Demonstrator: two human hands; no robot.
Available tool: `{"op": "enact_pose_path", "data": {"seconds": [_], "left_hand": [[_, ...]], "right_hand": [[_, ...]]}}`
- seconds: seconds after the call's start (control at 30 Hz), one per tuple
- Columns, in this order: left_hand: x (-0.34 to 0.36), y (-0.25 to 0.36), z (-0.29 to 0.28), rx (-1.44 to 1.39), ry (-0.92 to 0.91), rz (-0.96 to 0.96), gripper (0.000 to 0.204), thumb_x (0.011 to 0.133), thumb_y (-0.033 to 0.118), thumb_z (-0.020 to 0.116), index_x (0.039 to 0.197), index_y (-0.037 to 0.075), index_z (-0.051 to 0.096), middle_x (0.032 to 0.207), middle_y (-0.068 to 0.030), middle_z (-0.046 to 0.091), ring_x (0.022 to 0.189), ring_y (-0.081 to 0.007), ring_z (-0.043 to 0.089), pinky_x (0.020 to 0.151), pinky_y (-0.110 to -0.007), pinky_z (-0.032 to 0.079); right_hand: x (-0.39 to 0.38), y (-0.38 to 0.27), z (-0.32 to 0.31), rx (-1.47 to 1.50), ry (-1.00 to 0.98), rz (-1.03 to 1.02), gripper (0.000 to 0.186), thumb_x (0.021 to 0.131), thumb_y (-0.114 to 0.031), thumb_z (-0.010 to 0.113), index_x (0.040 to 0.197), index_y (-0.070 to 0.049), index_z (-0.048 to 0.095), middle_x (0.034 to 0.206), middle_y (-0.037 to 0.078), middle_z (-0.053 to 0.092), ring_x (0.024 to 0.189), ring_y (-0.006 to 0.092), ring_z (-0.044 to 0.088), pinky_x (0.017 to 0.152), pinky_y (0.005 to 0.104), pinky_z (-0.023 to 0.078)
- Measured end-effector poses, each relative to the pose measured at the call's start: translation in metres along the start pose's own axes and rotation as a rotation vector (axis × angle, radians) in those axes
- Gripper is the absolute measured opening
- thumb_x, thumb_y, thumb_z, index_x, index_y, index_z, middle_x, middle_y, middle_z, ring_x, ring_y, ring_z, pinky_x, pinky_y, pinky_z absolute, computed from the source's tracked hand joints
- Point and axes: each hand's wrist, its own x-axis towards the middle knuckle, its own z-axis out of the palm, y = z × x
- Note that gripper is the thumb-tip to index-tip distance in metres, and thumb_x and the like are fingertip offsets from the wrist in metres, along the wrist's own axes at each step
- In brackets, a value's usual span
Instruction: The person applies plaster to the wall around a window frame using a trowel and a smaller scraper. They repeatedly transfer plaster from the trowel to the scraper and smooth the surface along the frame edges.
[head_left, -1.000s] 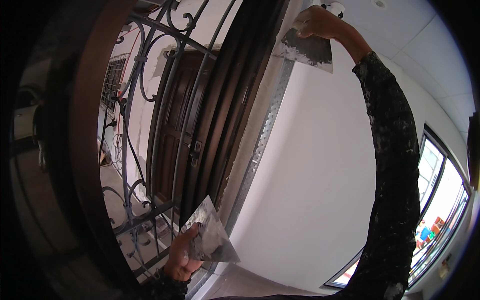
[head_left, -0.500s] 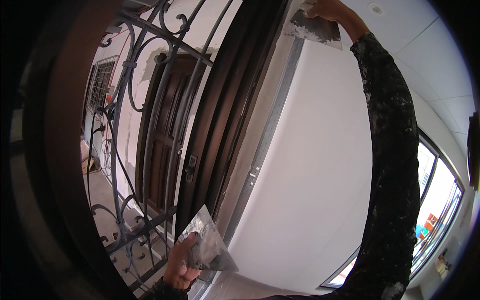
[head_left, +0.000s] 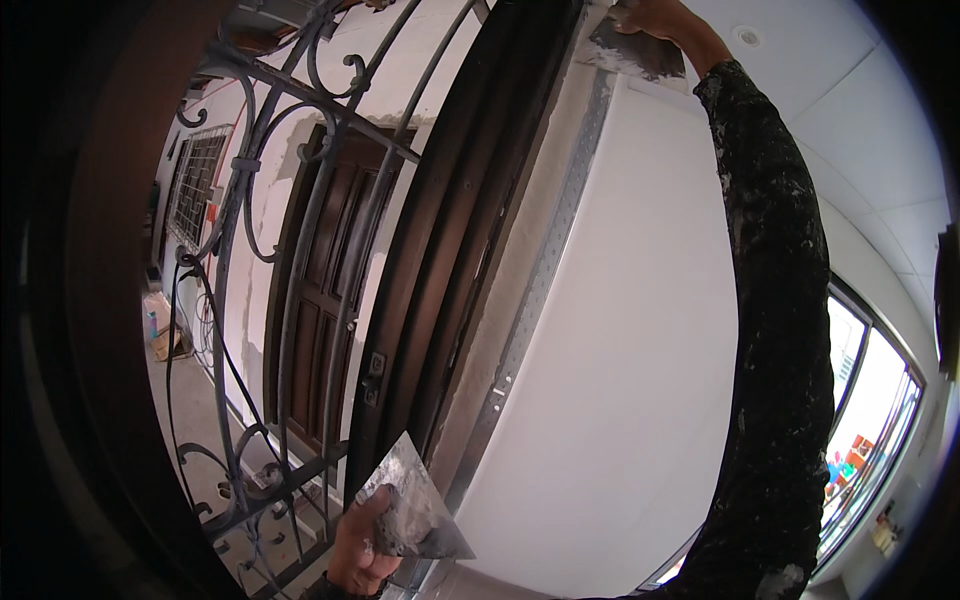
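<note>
Low in the view, my left hand (head_left: 360, 545) grips a flat metal scraper blade (head_left: 418, 505), thumb across its face. Grey-white paste is smeared over that blade, and one corner points up. Overhead, my right arm is stretched out, and my right hand (head_left: 655, 16) is closed on a wide plastering blade (head_left: 637, 53) held at the top of the wall edge. Paste coats part of this blade too; its upper part is cut off by the view's edge. Below it runs a perforated metal corner bead (head_left: 560, 225) beside a strip of bare grey plaster (head_left: 520, 235).
A dark brown wooden door frame (head_left: 440, 250) with a lock plate (head_left: 374, 378) stands left of the plaster strip. Further left is a scrolled iron grille (head_left: 240, 165), with a panelled door (head_left: 325, 290) beyond. A smooth white wall (head_left: 620, 300) lies right, then a window (head_left: 870, 400).
The view has shifted slightly, so the door frame and grille sit further left and lower. My left hand with its blade appears a little lower; my right hand stays near the top.
</note>
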Motion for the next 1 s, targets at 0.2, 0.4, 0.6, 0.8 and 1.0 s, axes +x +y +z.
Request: {"op": "enact_pose_path", "data": {"seconds": [0.2,0.4,0.6,0.8,1.0], "left_hand": [[-0.001,0.001,0.006,0.013,0.006,0.022,0.043,0.095,0.026,0.062,0.128,-0.001,0.053,0.114,-0.0164,0.067,0.105,-0.0314,0.067,0.097,-0.050,0.051],[-0.006,0.000,0.011,0.016,-0.028,0.028,0.041,0.096,0.026,0.062,0.126,-0.001,0.055,0.114,-0.0160,0.067,0.105,-0.0313,0.067,0.096,-0.050,0.051],[-0.011,-0.009,0.008,0.058,-0.059,0.003,0.042,0.096,0.025,0.061,0.129,-0.001,0.054,0.119,-0.0164,0.066,0.110,-0.0309,0.065,0.099,-0.050,0.050],[-0.011,-0.045,0.013,0.048,-0.149,-0.075,0.043,0.100,0.021,0.054,0.138,0.001,0.049,0.131,-0.0139,0.060,0.119,-0.0294,0.060,0.103,-0.049,0.047],[-0.023,-0.081,0.017,0.022,-0.130,-0.150,0.049,0.097,0.020,0.056,0.141,0.003,0.044,0.139,-0.0148,0.054,0.127,-0.0290,0.053,0.110,-0.047,0.042]], "right_hand": [[0.015,0.028,0.006,0.027,0.149,-0.116,0.031,0.075,-0.025,0.072,0.100,-0.006,0.073,0.101,0.018,0.070,0.099,0.0330,0.065,0.084,0.0448,0.053],[-0.026,-0.012,-0.029,0.048,0.618,0.181,0.028,0.076,-0.020,0.068,0.099,-0.005,0.071,0.097,0.018,0.071,0.094,0.0359,0.067,0.081,0.0464,0.053],[-0.184,-0.071,-0.055,0.650,0.308,0.068,0.041,0.087,-0.034,0.070,0.114,-0.003,0.068,0.099,0.007,0.071,0.086,0.0156,0.066,0.081,0.0307,0.051],[-0.345,-0.157,0.002,1.357,-0.611,0.044,0.032,0.087,-0.032,0.074,0.103,-0.004,0.068,0.097,0.006,0.065,0.088,0.0130,0.062,0.081,0.0296,0.052],[-0.459,-0.202,0.033,1.561,-1.110,0.222,0.038,0.092,-0.030,0.070,0.113,0.001,0.063,0.090,0.011,0.064,0.061,0.0118,0.058,0.046,0.0268,0.047]]}}
